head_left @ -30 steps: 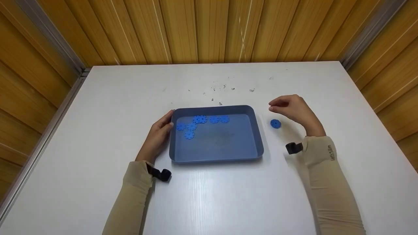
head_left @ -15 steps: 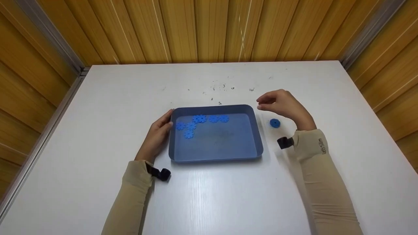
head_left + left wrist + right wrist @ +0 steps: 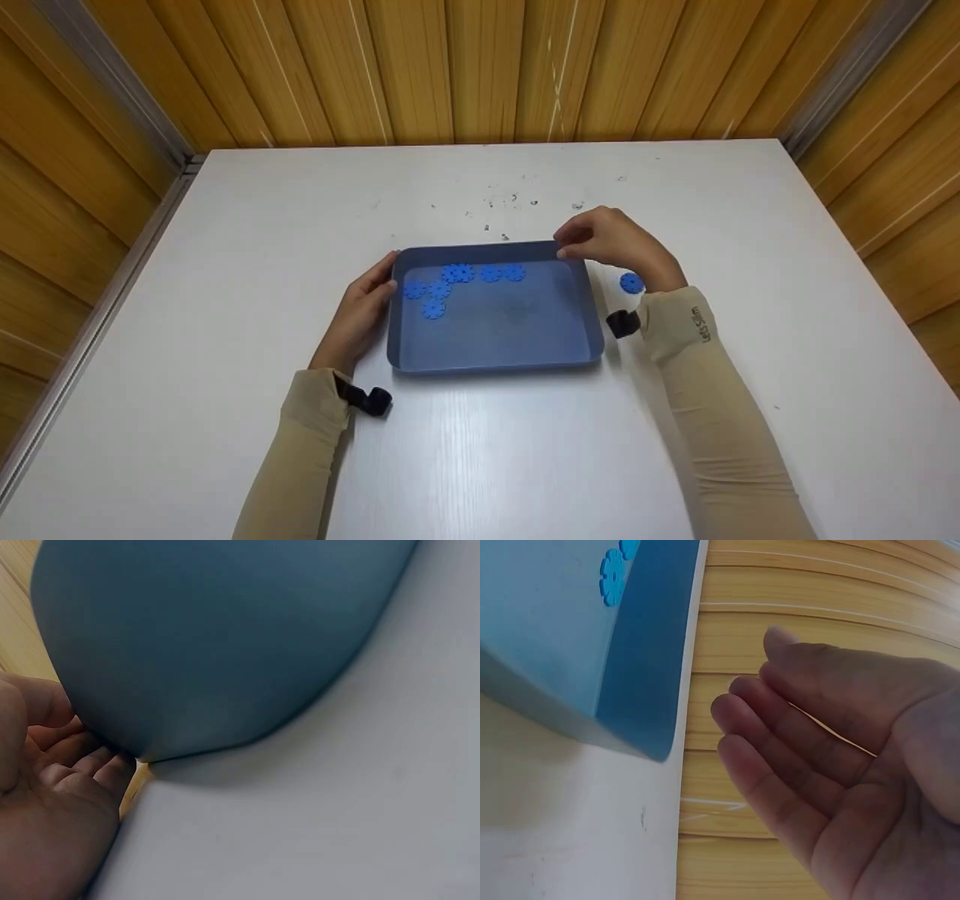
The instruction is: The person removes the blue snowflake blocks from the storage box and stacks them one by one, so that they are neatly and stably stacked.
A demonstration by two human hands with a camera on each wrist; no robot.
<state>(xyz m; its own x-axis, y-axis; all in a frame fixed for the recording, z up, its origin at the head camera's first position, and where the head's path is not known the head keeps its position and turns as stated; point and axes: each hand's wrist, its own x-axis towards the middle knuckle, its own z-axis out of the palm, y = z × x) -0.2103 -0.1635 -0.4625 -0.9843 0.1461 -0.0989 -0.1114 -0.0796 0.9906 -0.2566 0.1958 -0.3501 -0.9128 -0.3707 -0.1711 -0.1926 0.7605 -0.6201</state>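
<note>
My left hand (image 3: 358,319) grips the left wall of a shallow blue-grey tray (image 3: 495,370), with the thumb at the rim and the fingers along the outside. In the left wrist view the fingers touch the tray's (image 3: 225,652) outer side. Several flat blue notched discs (image 3: 434,308) lie in the tray, toward its far left. My right hand (image 3: 611,240) hovers over the tray's far right corner, its fingers loosely bent. No object shows between thumb and fingers in the right wrist view of that hand (image 3: 825,757). Another blue disc (image 3: 630,283) lies on the table, partly beneath the right wrist.
The white table (image 3: 480,465) carries small dark marks beyond the tray. Yellow wood-look panels (image 3: 480,71) stand behind it and on both sides, with grey metal posts at the corners. A small black camera (image 3: 622,323) sits on the right wrist.
My right hand has moved left, from above the disc on the table to the tray's far right corner. The left hand, tray and discs have stayed put.
</note>
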